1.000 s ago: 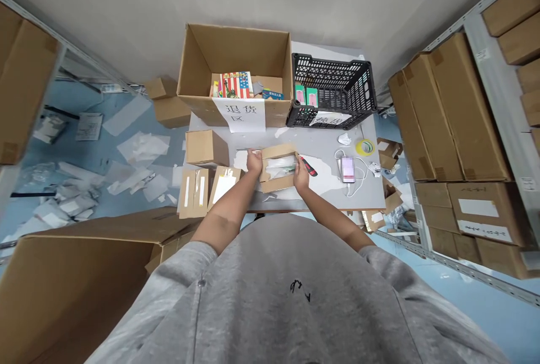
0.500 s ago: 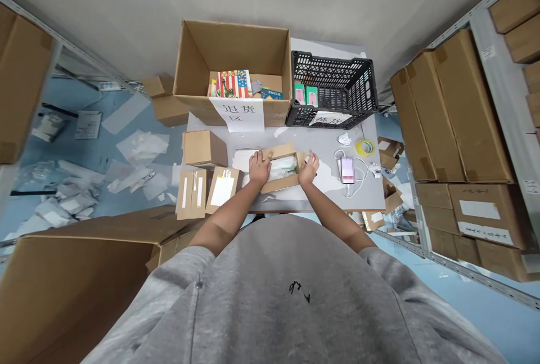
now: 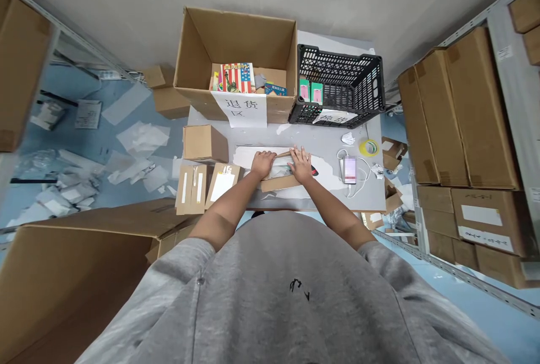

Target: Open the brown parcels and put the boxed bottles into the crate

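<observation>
A small open cardboard box (image 3: pixel 276 183) with clear plastic wrapping inside lies on the grey table (image 3: pixel 324 138) straight in front of me. My left hand (image 3: pixel 262 162) rests on its left side with the fingers curled over the edge. Lying flat on the right flap, fingers stretched out, is my right hand (image 3: pixel 301 163). A red utility knife (image 3: pixel 313 170) peeks out just right of that hand.
At the table's back stand a large open carton (image 3: pixel 236 43) holding books and a black plastic crate (image 3: pixel 342 85). A phone (image 3: pixel 349 168) on a white cable and a tape roll (image 3: pixel 368 147) lie right. Small boxes (image 3: pixel 205 143) sit left; stacked cartons (image 3: pixel 439 116) fill shelves.
Both hands moved from the box's sides onto its top. The right hand came in from the knife side and now lies flat on the flap, which has been pushed down.
</observation>
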